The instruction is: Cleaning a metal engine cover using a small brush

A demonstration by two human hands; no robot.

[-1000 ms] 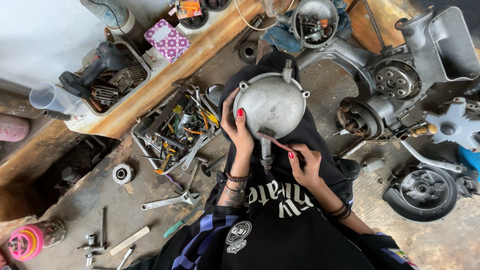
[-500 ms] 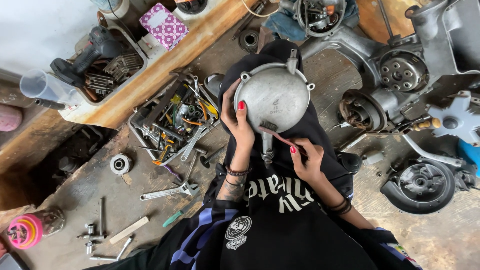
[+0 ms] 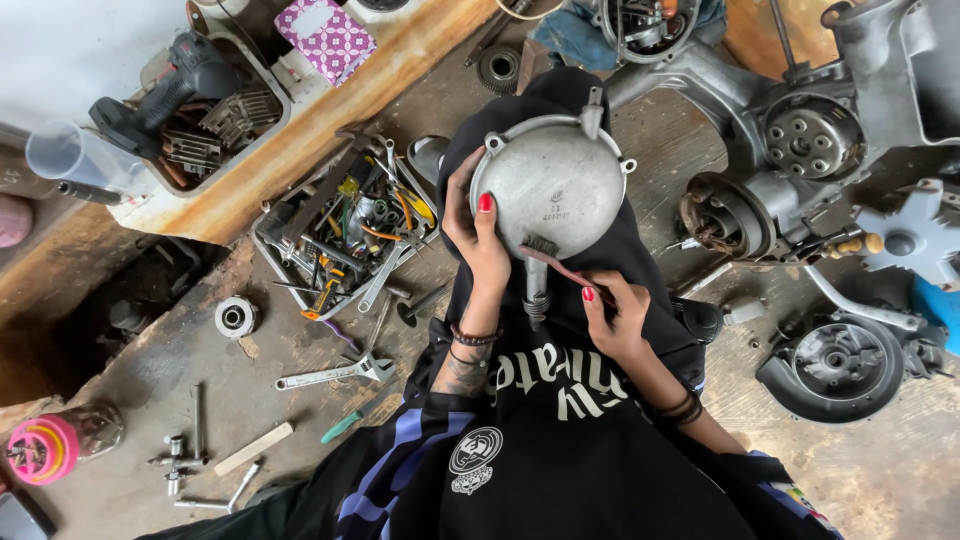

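I see the engine block (image 3: 800,150) up and to the right of the round metal cover (image 3: 552,185), with a black round housing (image 3: 835,368) on the floor down and right of the cover. Bare concrete lies open only at the lower left of the cover, past the wrench (image 3: 335,373). The tool tray (image 3: 268,240) just left of the cover is crammed with spanners, screwdrivers and wires; further left, a white tub (image 3: 140,215) holds a drill (image 3: 165,90). The cover sits over my lap, tilted up. My left hand (image 3: 475,235) is clamped on its left rim, thumb on its face. My right hand (image 3: 618,318) pinches a small brush (image 3: 556,262), bristles touching the cover's lower edge
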